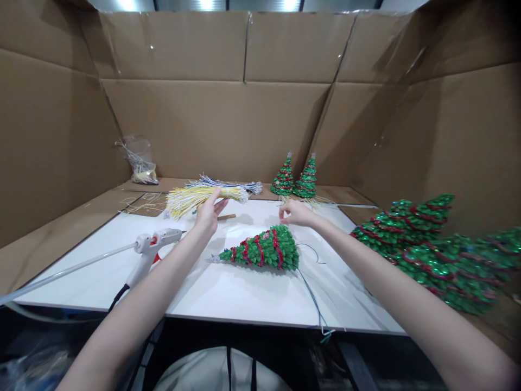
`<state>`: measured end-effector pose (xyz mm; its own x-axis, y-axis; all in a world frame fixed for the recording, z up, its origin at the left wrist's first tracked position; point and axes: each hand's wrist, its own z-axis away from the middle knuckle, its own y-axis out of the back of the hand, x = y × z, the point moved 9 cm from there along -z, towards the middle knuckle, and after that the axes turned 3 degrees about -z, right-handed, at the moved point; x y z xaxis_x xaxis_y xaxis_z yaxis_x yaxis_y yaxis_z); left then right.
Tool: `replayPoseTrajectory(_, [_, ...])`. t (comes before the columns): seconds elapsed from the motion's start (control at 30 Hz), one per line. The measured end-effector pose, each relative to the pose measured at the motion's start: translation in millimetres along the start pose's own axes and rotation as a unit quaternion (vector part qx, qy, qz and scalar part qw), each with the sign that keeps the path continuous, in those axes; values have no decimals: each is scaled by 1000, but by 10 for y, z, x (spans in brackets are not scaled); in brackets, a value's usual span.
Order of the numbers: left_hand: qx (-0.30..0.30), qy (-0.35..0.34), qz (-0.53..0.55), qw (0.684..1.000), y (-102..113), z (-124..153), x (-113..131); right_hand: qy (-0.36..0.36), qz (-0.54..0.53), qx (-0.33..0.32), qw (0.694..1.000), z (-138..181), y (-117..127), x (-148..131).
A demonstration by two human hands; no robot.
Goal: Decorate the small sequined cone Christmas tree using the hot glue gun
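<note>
A small green sequinned tree [260, 250] with red garland lies on its side in the middle of the white board [228, 293]. My left hand [208, 212] reaches to the bundle of yellow and white wires [203, 198] and grips strands at its near edge. My right hand [296, 213] hovers just beyond the tree's base with its fingers pinched together; what they hold is too thin to make out. A thin dark wire [311, 293] trails from the tree's base toward the board's front edge.
A white glue gun [152, 247] with a long glue stick lies left on the board. Two small trees [295, 178] stand at the back. Several larger trees [431, 250] lie piled at the right. A plastic bag [140, 160] sits back left. Cardboard walls [211, 108] surround everything.
</note>
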<state>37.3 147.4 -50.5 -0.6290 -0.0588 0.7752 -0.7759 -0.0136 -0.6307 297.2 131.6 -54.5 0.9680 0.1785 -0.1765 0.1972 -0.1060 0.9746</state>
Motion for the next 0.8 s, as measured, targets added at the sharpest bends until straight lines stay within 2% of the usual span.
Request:
replayPoseTrajectory(0.1, [-14,10,-4,1000,-37,26,-28,32,-39,1,999,-51,15,-168])
replayPoseTrajectory(0.27, [-35,27,-11,999,-93,66,-89,68,-119,71,988,-98,300,-492])
replayPoseTrajectory(0.47, [-42,32,-19,998,-107,94,-138,160,-246,148,945,-38,499,-787])
replayPoseTrajectory(0.7, [-47,34,-25,998,-115,114,-142,192,-238,184,934,23,536,-895])
replayPoseTrajectory(0.8, [-47,36,-32,998,-104,107,-160,205,-199,196,938,54,569,-943])
